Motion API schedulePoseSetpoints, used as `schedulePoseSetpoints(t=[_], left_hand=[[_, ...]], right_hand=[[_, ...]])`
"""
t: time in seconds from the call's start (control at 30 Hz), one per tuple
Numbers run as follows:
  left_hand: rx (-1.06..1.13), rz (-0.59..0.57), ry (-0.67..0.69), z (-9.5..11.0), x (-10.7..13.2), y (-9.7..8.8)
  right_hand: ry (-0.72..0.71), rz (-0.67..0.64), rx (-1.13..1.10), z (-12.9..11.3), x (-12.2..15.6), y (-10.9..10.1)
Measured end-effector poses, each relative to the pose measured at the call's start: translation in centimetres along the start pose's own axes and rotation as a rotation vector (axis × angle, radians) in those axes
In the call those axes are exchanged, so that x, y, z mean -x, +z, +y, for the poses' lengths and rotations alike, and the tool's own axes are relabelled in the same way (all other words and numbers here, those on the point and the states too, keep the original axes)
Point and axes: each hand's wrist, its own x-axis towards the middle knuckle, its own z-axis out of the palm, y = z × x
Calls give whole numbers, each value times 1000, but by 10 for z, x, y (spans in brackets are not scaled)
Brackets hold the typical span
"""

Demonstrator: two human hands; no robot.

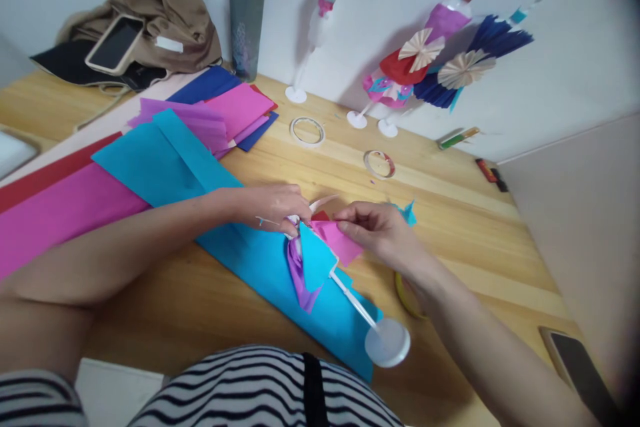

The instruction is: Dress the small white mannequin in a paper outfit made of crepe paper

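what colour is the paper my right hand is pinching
The paper in your right hand is pink, shown best in the head view.

No legible text, numbers or brands. Grey bottle: pale print, unreadable. White patch on brown cloth: no characters resolved.

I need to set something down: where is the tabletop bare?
At right, the wooden tabletop is bare between the turquoise scrap and the lower-right smartphone; another patch lies between left forearm and striped shirt. Crowded: far left, under paper sheets and brown fabric; middle, with left hand, right hand and stemmed paper craft.
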Motion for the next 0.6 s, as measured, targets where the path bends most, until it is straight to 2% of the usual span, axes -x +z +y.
schedulePoseSetpoints(t=[0.13,0.27,0.4,0.5,0.6], left_hand=[[27,-22,49,-6,-1,6],[-13,-73,36,-5,-2,7],[-49,-110,1,-2,-3,4],[-37,-129,-8,-1,-3,3],[-32,-114,-6,-1,-2,3]], right_hand=[[-35,-135,50,4,-8,-4],[41,-178,-13,12,-11,-7],[117,-137,-58,18,-13,-6],[100,-74,-36,13,-9,-5],[-47,159,78,4,-1,-4]])
